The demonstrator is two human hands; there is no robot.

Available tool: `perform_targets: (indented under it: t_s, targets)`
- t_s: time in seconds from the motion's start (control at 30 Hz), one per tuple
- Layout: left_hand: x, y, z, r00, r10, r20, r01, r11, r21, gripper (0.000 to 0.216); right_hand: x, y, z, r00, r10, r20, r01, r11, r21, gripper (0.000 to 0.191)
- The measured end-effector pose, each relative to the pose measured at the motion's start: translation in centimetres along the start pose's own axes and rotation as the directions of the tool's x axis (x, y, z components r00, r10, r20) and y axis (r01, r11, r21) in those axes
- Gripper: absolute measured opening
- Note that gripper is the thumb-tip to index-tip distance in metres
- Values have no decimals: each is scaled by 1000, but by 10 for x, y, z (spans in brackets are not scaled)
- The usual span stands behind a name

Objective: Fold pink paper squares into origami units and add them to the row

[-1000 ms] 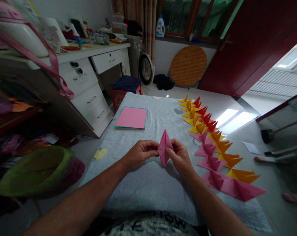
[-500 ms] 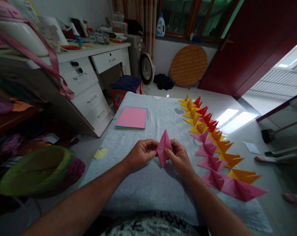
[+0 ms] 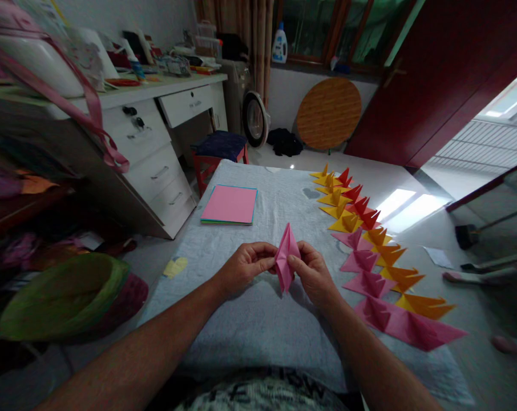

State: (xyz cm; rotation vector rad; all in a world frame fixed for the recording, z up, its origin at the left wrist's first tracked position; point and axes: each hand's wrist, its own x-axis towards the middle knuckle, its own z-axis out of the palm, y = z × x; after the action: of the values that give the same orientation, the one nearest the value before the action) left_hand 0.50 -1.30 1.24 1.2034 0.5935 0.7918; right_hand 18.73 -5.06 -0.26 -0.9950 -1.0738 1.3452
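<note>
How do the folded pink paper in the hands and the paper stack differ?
Shape: the folded paper is a narrow, pointed diamond; the paper stack is flat and four-cornered.
Pose: the folded paper is held between the left hand and right hand; the paper stack lies on the cloth, untouched.
Colour: the folded paper shows only pink; the paper stack shows other colours along its edges.
Shared: both show pink paper.

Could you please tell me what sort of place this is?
Probably a room in someone's home, judging by the grey front-loading washing machine, the white desk with drawers, and the red stool with a dark blue seat.
</note>
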Motion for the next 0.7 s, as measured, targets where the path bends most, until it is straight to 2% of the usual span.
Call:
perform_targets:
  t_s: [0.13, 0.3, 0.53, 0.7]
  targets:
    - [1, -2, 1, 999, -1, -45, 1, 1000, 0, 24, 1, 1, 1, 999, 35, 35, -36, 999, 31, 31]
    - [3, -10, 0, 1000, 8, -30, -8, 1000, -2, 28, 0, 1, 4, 997, 6, 75, -1, 998, -67, 28]
    - [5, -17, -1, 996, 45, -78, -32, 986, 163, 29, -2, -3, 4, 992, -62, 107, 83, 976, -201, 23]
    - [4, -14, 1, 994, 53, -98, -33, 979, 201, 29, -4, -5, 1, 986, -56, 159, 87, 977, -195, 27]
